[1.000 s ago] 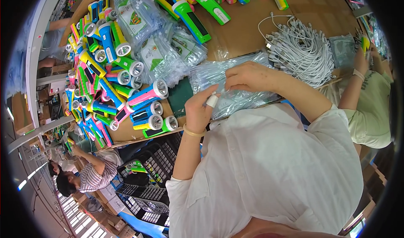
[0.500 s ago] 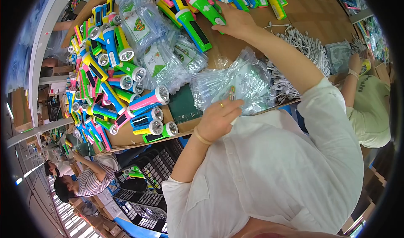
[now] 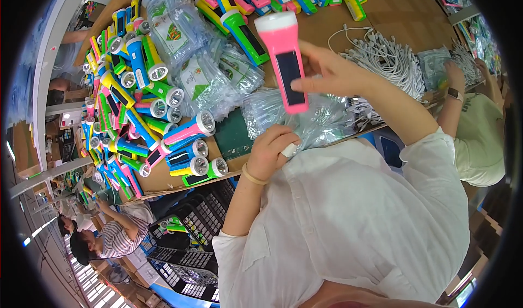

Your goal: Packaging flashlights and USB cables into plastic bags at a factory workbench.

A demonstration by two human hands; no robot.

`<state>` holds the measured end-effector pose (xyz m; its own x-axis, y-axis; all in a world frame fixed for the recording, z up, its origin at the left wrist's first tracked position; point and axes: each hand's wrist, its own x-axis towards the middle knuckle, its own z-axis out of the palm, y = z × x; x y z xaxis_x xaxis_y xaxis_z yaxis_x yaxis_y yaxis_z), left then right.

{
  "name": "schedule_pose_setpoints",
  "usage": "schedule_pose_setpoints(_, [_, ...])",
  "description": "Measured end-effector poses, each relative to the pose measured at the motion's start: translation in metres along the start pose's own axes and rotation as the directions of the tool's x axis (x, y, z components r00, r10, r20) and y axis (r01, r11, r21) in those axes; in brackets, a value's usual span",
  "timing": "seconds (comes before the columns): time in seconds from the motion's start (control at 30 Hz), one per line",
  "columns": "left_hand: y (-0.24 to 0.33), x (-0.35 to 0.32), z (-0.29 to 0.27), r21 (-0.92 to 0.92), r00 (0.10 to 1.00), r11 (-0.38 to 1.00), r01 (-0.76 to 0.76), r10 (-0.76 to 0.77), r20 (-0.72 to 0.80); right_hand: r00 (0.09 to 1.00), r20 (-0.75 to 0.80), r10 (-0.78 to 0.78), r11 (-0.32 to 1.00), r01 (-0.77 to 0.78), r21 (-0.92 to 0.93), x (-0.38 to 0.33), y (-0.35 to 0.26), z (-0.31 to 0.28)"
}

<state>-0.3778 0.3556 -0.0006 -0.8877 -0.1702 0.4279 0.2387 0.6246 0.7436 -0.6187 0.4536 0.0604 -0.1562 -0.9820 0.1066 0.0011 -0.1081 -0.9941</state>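
A pink flashlight (image 3: 289, 63) with a white head and a dark panel is held upright over the table in my right hand (image 3: 332, 71), its fingers wrapped round the body. Below it, at the near table edge, my left hand (image 3: 271, 151) is closed. A small white piece shows at its fingertips, too little to name. Clear plastic bags (image 3: 321, 117) lie spread just beyond my left hand, partly under the flashlight. A heap of coloured flashlights (image 3: 139, 63) covers the left side of the table, and more flashlights (image 3: 248, 38) lie along its far side.
Packed bags with printed cards (image 3: 199, 79) are piled between the flashlights and the loose bags. White cables (image 3: 387, 57) lie in a bundle at right. Black crates (image 3: 204, 215) stand below the near edge. A co-worker in light green (image 3: 482, 139) works at right; another in stripes (image 3: 122, 229) sits left.
My right hand has come back from the far flashlights toward me with the pink flashlight. My left hand has moved slightly nearer, its fingers curled, with a white piece now showing.
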Motion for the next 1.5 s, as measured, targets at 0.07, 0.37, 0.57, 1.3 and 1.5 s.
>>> schedule_pose_setpoints(0.07, [-0.002, 0.0, 0.002, -0.003, 1.0, 1.0, -0.002, 0.002, -0.016, 0.99, 0.124, 0.068, 0.983, -0.046, -0.176, -0.022, -0.001, 0.01])
schedule_pose_setpoints(0.37, [0.006, -0.007, -0.004, -0.066, 0.982, 0.998, 0.012, -0.024, -0.185, 0.811, 0.269, 0.52, 0.449, 0.009, -0.893, -0.045, -0.039, 0.009])
schedule_pose_setpoints(0.57, [0.007, 0.011, 0.004, -0.119, 0.997, 0.99, -0.075, 0.07, -0.039, 0.808, 0.289, 0.513, 0.241, 0.187, -0.952, -0.059, 0.007, 0.038])
schedule_pose_setpoints(1.3, [-0.002, 0.0, 0.0, 0.048, 0.994, 0.998, -0.039, 0.043, -0.1, 0.921, -0.334, 0.202, 0.979, -0.204, 0.03, -0.048, -0.064, -0.063])
schedule_pose_setpoints(1.5, [0.001, -0.001, 0.001, 0.045, 0.993, 0.999, -0.024, 0.029, -0.113, 0.977, -0.21, 0.044, 0.968, 0.01, 0.25, -0.063, -0.067, -0.033])
